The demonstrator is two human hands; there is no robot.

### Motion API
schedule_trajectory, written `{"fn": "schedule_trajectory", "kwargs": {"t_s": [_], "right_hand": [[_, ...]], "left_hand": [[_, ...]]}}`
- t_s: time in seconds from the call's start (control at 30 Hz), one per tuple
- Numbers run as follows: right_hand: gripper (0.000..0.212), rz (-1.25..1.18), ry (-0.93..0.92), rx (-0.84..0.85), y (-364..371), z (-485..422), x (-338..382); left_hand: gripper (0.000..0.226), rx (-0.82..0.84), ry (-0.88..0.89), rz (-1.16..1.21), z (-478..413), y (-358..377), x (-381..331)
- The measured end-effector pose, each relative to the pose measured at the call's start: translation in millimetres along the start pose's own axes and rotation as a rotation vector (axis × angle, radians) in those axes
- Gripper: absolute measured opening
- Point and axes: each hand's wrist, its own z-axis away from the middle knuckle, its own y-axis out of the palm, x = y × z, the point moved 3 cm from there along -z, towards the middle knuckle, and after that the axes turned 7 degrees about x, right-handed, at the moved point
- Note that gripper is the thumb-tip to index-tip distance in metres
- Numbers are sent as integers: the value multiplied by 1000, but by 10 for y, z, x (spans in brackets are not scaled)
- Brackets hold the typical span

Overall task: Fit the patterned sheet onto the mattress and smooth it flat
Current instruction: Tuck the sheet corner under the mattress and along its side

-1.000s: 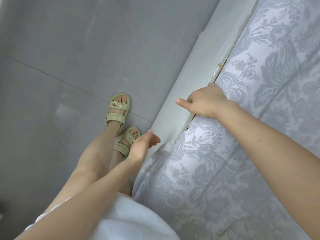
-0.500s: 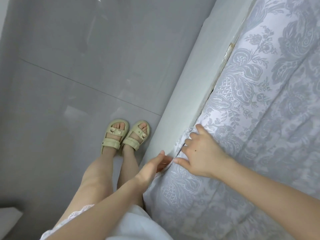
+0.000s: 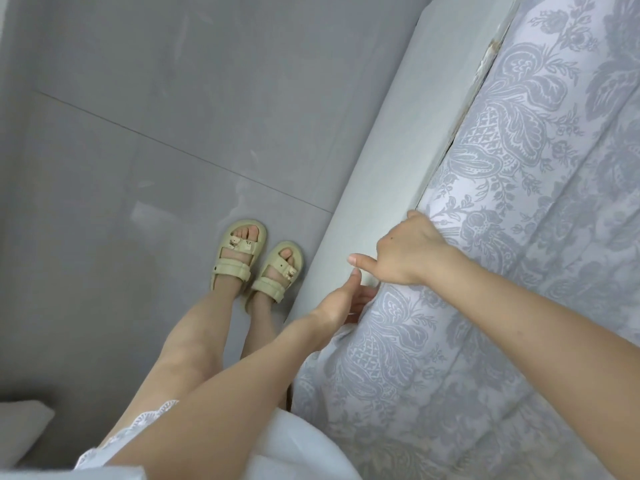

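Since half a second ago your right hand (image 3: 405,252) has lifted off the flat of the sheet (image 3: 519,271) and moved to the frame (image 3: 398,140). It now hooks over the sheet's edge there, where before it lay spread on the cloth. Its fingers go down into the gap along the frame's inner side and are hidden, so you cannot tell whether they grip anything; only the thumb shows, pointing straight out across the frame. Your left hand (image 3: 341,299) has stayed just below it, against the frame. It is loose, thumb raised and nearly touching the right thumb, and its straight fingers reach under the sheet's edge.

Beyond the frame the sheet lies spread, wrinkled in long folds. Past your right hand its edge sits down along the frame's inner side. Nearer you, by your left hand, it hangs loose over the frame. On the frame's outer side your sandals (image 3: 256,265) stand on the grey floor (image 3: 138,133).
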Motion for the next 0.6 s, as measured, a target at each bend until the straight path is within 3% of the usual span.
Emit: {"fn": "schedule_trajectory", "kwargs": {"t_s": [0.13, 0.27, 0.33, 0.4, 0.47, 0.53, 0.6], "right_hand": [[81, 53, -48, -78, 101, 273, -53], [75, -8, -33, -47, 67, 336, -77], [81, 19, -8, -5, 72, 117, -42], [82, 67, -1, 18, 90, -62, 8], [83, 92, 8, 44, 102, -117, 9], [82, 75, 13, 23, 94, -86, -6], [78, 24, -16, -44, 91, 13, -13]], "left_hand": [[56, 213, -92, -68, -49, 443, 109], [62, 259, -116, 79, -92, 391, 254], [64, 131, -36, 130, 37, 200, 192], [62, -167, 105, 174, 196, -37, 197], [55, -432, 224, 12, 342, -251, 332], [57, -358, 148, -163, 398, -234, 525], [56, -136, 25, -77, 354, -42, 669]]}}
